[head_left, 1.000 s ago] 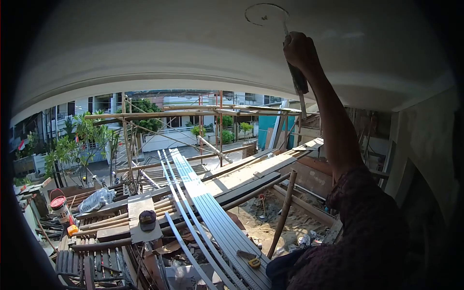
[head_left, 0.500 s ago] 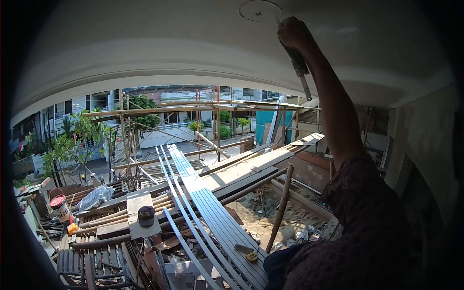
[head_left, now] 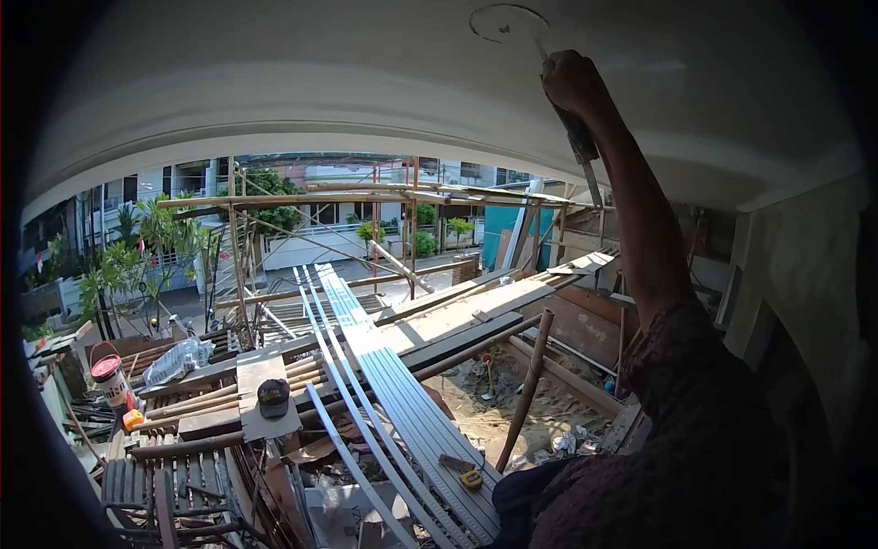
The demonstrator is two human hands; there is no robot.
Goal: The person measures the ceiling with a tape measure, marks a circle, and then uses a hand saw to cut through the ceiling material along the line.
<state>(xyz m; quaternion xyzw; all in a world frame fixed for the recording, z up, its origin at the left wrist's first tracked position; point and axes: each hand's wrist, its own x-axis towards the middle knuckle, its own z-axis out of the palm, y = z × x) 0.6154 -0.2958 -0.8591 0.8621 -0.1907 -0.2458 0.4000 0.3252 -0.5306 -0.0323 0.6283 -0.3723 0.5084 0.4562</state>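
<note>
My right hand is raised to the white ceiling, its fingers wrapped round a long, narrow saw-like tool. One thin end of the tool points up at the edge of a dark circle marked on the ceiling; the other end hangs below my fist beside the forearm. A small dark mark lies inside the circle. Whether the tip has entered the ceiling I cannot tell. My left hand does not show.
Long metal channels run below, bearing a yellow tape measure. A dark cap lies on a board. Left of it are a paint bucket and a plastic bundle. Bamboo poles and planks cross a sandy pit.
My right hand and the tool have moved slightly down and away from the circle. More of the blade shows between my fist and the ceiling. The view has shifted a little.
</note>
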